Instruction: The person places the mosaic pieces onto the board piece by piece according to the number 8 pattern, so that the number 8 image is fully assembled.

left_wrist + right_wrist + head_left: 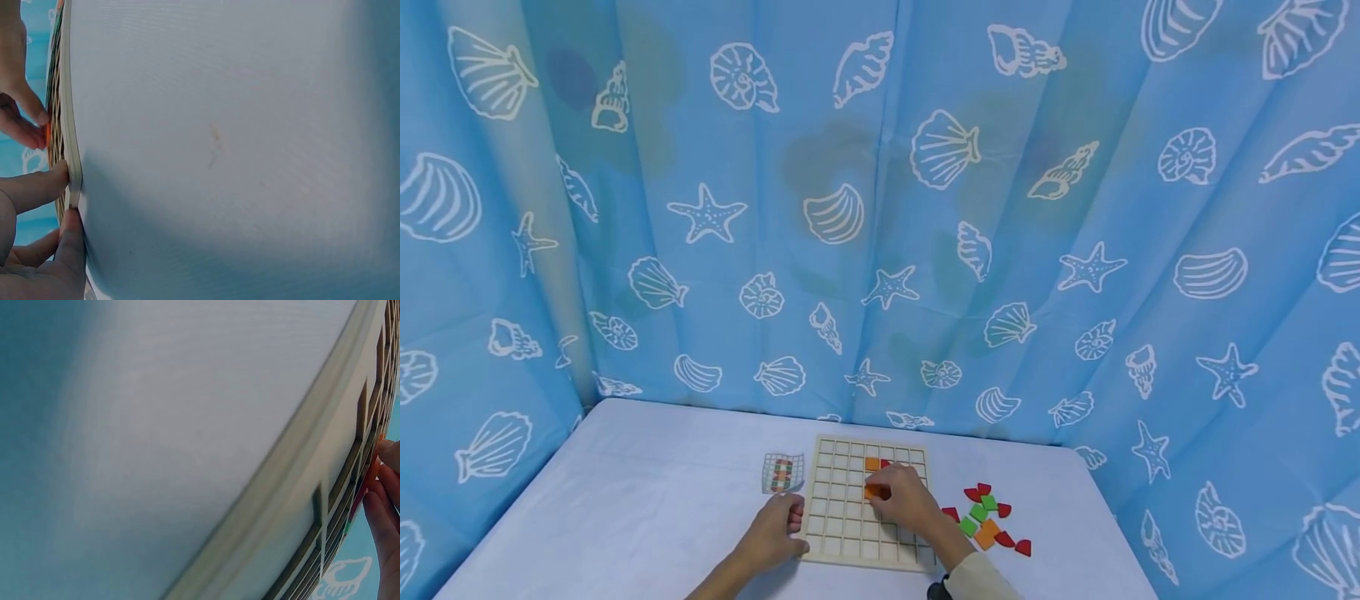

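A wooden grid board [842,508] lies on the white table. My left hand [775,531] holds its left edge, with fingertips [70,222] on the wooden rim in the left wrist view. Over the board's upper middle, my right hand [904,497] pinches an orange square tile [872,492] between thumb and fingers. Just above that, another orange tile [872,463] sits in a cell, beside a red piece [885,462] partly covered by the right hand. A small pattern card [782,473] with a coloured grid lies left of the board, close to the left fingers.
Right of the board are loose pieces: several green squares [977,512], an orange tile [987,534] and several red rounded pieces [1023,547]. A blue curtain [880,208] with shell prints hangs behind the table [647,483] and along its sides.
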A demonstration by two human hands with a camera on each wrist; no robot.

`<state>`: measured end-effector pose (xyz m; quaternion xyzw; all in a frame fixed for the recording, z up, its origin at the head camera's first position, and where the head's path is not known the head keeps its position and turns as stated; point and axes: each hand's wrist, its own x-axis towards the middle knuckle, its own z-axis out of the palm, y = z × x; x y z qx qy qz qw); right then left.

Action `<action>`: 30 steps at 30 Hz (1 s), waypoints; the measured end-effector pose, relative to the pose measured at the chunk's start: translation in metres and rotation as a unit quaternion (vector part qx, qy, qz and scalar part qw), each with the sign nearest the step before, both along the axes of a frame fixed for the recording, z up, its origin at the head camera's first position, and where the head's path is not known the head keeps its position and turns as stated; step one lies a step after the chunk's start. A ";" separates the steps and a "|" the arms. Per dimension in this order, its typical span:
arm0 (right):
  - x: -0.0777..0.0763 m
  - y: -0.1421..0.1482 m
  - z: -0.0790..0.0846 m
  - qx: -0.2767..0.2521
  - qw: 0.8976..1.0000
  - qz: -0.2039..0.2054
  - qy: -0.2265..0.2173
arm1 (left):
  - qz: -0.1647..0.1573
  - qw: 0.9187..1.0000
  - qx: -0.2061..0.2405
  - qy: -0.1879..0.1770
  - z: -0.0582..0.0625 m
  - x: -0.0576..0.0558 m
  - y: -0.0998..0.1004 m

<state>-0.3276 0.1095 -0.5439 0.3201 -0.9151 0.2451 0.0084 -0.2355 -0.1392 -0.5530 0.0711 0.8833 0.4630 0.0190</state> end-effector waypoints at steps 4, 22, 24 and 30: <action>0.000 0.000 0.001 -0.001 1.000 -0.006 0.013 | 0.001 1.000 -0.004 -0.001 0.001 0.001 0.001; 0.001 -0.003 0.006 0.002 1.000 0.007 -0.015 | -0.002 1.000 -0.004 0.009 0.000 -0.001 -0.001; 0.001 0.001 0.006 -0.011 1.000 0.007 -0.005 | -0.003 1.000 -0.004 0.010 0.000 -0.001 -0.001; 0.001 0.029 0.009 -0.032 0.998 -0.048 0.011 | -0.007 1.000 0.000 0.010 -0.001 -0.001 -0.002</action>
